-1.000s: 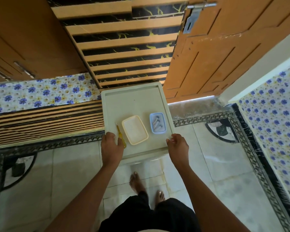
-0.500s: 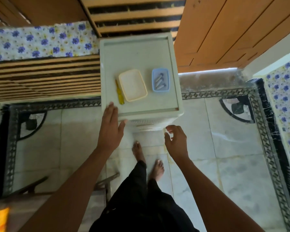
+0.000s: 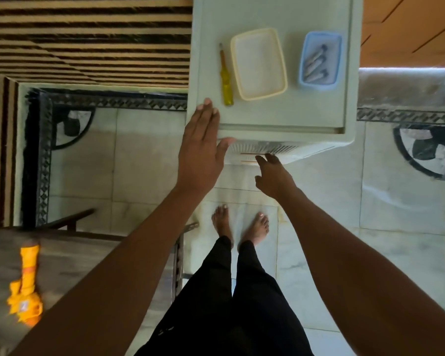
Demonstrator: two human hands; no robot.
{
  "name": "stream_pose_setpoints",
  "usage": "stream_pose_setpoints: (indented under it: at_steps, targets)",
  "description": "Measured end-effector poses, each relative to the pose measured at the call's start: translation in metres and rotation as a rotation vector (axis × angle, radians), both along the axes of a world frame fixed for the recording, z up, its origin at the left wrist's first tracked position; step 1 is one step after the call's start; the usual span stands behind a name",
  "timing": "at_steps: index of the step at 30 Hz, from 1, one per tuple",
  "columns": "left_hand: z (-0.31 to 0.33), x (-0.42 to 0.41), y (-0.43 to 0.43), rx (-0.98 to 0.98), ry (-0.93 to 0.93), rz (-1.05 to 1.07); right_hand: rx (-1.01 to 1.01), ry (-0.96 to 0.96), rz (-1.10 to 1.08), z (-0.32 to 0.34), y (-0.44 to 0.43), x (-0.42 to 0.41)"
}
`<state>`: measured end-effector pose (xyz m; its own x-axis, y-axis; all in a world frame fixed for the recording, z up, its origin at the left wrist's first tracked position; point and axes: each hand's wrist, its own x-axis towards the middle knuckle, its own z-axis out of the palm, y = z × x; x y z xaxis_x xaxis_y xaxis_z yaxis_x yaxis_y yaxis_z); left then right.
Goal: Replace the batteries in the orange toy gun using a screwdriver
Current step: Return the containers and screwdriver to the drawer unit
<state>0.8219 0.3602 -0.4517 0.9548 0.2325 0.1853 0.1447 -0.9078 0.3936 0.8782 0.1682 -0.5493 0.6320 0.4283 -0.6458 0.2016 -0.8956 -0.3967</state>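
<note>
The orange toy gun point(image 3: 25, 286) lies on a dark table point(image 3: 82, 260) at the lower left. A yellow-handled screwdriver point(image 3: 226, 80) rests on the white plastic stool point(image 3: 275, 114), left of an empty cream tray point(image 3: 258, 64). A blue tray point(image 3: 320, 60) to the right holds several batteries. My left hand point(image 3: 202, 147) lies flat with straight fingers on the stool's near left corner. Lower down, my right hand point(image 3: 274, 174) hangs with loose fingers in front of the stool's ribbed side and holds nothing.
The stool stands on a pale tiled floor point(image 3: 370, 201) with a black patterned border. A striped wall panel point(image 3: 88, 39) is at the upper left and an orange wooden door point(image 3: 409, 29) at the upper right. My bare feet point(image 3: 239, 224) are just before the stool.
The view has tilted down and back, bringing the toy gun and dark table into sight. Both hands have left the stool's near edge; the right has dropped below the top.
</note>
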Motion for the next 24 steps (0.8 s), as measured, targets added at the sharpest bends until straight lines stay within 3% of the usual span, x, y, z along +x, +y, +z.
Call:
stream_pose_setpoints:
  at_steps: [4,11,15,24]
  targets:
    - [0.0,-0.001,0.001,0.004,0.021,0.012,-0.1,0.02,0.024,-0.009,0.005,-0.017]
    - [0.001,-0.001,0.004,-0.002,0.036,0.021,-0.103,-0.035,0.023,-0.019,0.008,-0.03]
    - [-0.001,-0.002,0.001,-0.025,0.036,0.035,-0.109,-0.143,0.034,-0.025,0.002,-0.031]
    - [0.007,-0.005,0.001,-0.061,0.076,0.011,-0.122,-0.186,0.046,0.031,-0.017,-0.094]
